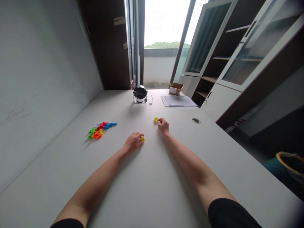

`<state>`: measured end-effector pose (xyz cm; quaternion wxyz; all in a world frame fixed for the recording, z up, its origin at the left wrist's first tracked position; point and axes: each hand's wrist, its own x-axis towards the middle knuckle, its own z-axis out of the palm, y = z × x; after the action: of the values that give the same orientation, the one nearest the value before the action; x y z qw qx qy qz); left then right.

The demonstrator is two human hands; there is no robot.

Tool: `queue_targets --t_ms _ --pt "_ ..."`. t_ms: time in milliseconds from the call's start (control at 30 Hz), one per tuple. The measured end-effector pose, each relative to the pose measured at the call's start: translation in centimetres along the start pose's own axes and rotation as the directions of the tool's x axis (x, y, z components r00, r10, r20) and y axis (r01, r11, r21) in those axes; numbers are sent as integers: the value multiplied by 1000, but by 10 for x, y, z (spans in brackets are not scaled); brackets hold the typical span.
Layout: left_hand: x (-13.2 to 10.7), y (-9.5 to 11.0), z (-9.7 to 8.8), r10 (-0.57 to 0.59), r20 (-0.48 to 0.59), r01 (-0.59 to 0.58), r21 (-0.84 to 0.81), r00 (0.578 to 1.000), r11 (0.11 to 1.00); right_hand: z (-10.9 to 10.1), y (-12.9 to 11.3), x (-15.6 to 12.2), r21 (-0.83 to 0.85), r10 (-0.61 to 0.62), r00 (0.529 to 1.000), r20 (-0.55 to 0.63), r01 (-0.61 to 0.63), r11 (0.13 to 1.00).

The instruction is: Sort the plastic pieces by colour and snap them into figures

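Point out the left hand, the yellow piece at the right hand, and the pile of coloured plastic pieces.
Left hand (133, 142), head view, back of the hand.
Yellow plastic piece (155, 120), head view, middle of the piece.
Coloured plastic pieces (101, 127), head view, a red piece mid-pile.

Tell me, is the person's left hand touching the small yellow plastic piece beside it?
Touching. The head view shows the left hand with its fingers against the small yellow plastic piece, and no table shows between them.
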<state>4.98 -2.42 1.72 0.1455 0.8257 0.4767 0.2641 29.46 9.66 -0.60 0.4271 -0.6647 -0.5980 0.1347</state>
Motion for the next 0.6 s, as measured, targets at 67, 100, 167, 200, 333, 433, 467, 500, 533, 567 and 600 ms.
queue_targets --t_ms 67,100,167,200,333,433,467,500,533,567,600 --pt "1 -2 0 -14 -35 15 19 999 1000 -1 0 -10 25 -53 998 41 52 998" --pt "1 -2 0 -17 -44 18 28 999 999 -1 -1 -15 38 -75 995 72 73 997" --pt "1 -3 0 -18 -46 20 43 999 999 0 -4 -28 66 -108 984 144 99 993" --pt "1 -2 -1 -20 -44 23 52 999 998 1 -7 -34 78 -119 977 180 107 991" --pt "1 0 -2 -43 -52 47 84 998 995 5 -24 -55 91 -168 939 301 148 985" --pt "2 1 -3 -62 -56 67 96 997 993 4 -35 -62 123 -227 898 377 195 973" --pt "2 2 -3 -67 -56 73 95 996 993 2 -38 -64 141 -251 881 401 212 967" --pt "2 2 -3 -72 -55 77 91 996 993 0 -40 -65 158 -277 864 421 231 960" --pt "2 1 -4 -75 -55 80 88 996 993 -1 -41 -66 172 -304 847 435 254 952" --pt "2 1 -4 -76 -57 81 86 995 993 -3 -42 -66 180 -333 832 443 281 943" --pt "2 1 -4 -72 -59 78 88 996 993 -5 -43 -67 185 -362 818 447 311 932"
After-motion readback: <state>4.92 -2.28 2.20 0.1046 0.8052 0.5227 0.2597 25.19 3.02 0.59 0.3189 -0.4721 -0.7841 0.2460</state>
